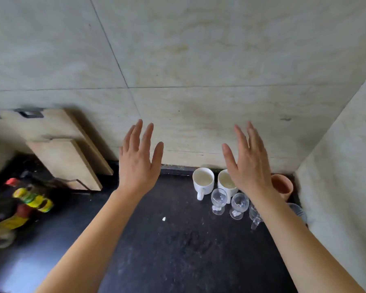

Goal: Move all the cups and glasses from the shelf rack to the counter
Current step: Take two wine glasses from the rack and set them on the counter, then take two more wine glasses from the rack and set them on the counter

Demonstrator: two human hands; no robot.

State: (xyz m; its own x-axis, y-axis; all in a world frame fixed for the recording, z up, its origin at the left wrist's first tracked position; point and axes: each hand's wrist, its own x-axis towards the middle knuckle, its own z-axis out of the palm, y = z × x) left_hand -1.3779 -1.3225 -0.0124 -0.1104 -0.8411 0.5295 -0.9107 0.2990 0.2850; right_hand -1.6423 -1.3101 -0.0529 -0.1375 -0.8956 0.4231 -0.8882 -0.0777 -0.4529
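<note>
Spanning the foreground, the dark counter (pixel 178 250) bears drinkware at its rear right corner. Left hand (pixel 137 163) and right hand (pixel 249 166) hover above, fingers straight, spread, holding nothing. White mugs (pixel 203 180), terracotta cup (pixel 282 185), stemmed glasses (pixel 219 199) stand clustered there.

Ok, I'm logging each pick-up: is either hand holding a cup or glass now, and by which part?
Nothing is held. The left hand and right hand are open, fingers straight, raised over the counter where the white mugs and glasses stand.

Mugs (pixel 203 179) and glasses (pixel 219 197) clustered on black counter (pixel 178 250).
</note>
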